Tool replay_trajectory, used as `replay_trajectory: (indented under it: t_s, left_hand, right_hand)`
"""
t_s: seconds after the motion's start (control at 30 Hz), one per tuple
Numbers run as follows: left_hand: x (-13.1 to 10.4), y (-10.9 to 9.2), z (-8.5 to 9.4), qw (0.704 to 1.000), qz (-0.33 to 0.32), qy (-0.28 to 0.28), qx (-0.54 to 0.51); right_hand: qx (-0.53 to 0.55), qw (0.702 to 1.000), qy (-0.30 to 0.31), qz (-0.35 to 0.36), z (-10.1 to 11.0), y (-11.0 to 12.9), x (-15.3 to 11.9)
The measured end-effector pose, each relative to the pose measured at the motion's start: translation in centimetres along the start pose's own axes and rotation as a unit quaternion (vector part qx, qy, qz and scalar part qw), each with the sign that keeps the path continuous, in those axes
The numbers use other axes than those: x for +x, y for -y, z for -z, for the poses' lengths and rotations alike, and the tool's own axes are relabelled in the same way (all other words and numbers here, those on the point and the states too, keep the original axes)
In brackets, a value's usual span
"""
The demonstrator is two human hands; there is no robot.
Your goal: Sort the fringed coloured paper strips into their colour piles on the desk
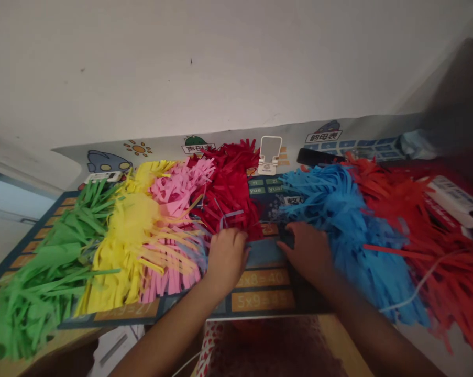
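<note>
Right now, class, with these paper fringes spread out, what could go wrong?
The white cord crosses the blue fringe and orange-red fringe, so might snag if either is lifted. The green fringe spills past the mat and could slip. The white stand beside the dark red fringe might topple if bumped.

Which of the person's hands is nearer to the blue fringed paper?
Right. The right hand is close beside the blue fringed paper; the left hand is farther away, by the near end of the dark red fringed paper.
</note>
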State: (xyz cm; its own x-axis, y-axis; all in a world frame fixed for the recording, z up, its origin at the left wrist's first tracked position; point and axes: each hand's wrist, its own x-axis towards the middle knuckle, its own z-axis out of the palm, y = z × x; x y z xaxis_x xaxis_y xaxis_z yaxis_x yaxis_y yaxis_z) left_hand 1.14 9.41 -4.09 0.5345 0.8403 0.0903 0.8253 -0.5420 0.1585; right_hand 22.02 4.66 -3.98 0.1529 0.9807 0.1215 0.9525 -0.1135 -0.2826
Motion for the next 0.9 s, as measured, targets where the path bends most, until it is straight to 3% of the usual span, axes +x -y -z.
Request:
replay_trajectory:
  t_s: [0.07,0.13,0.23,0.4,0.6,0.77,0.9]
  left_hand:
    - [0.0,0.0,-0.3,0.994,-0.11,-0.004,0.01]
    - [0.0,0.0,-0.3,0.983,-0.182,0.031,0.008]
    - [-0.2,-0.1,0.4,0.979,-0.194,0.062,-0.002]
    - [-1.0,-0.8,1.9,0.984,-0.172,0.046,0.01]
    - [-0.5,-0.8,0.8,0.986,-0.164,0.002,0.033]
    - [-0.3,0.5,0.1,0.98,-0.187,-0.034,0.054]
    - [-2.0,1.4,-0.3,0.962,-0.253,-0.089,0.056]
  right_hand:
    - [-0.01,0.996,-0.04,0.084,0.8,0.1,-0.7]
    - [0.005,0.978,-0.005,0.208,1.0,0.3,-1.3]
    - [-0.006,0.95,0.057,0.307,0.2,0.8,-1.7]
    - [-0.024,0.955,0.065,0.287,-0.7,0.6,-0.7]
    - [0.022,0.971,0.073,0.227,0.1,0.7,0.4]
    - [-0.015,0.958,0.05,0.281,-0.2,1.4,0.4]
    - [-0.024,0.949,0.053,0.309,-1.1,-0.2,-0.2]
